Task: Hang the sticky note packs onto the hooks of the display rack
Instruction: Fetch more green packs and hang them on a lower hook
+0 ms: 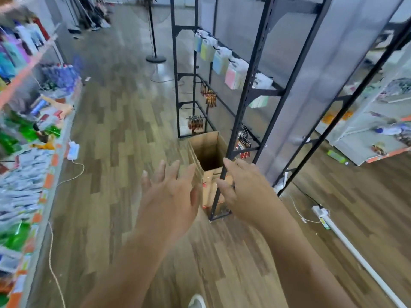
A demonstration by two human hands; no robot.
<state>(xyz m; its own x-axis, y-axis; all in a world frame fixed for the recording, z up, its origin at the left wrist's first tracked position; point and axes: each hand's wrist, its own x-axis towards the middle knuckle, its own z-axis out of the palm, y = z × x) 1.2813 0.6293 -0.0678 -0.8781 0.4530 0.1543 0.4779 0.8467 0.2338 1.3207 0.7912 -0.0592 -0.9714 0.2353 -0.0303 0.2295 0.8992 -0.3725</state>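
Both arms reach straight ahead, low over the wooden floor (124, 130). The left hand (171, 194) is palm down, with its fingers (175, 170) spread wide and released, holding nothing. The right hand (246, 190) is open too, fingers loose, right beside a black post of the display rack (246, 85). I cannot tell if it touches the post. Just past the hands, an open cardboard box (206, 143) stands on the floor against the rack. Farther up and back, the sticky note packs (219, 63) hang in a row on the rack's hooks, yellow, blue and pink.
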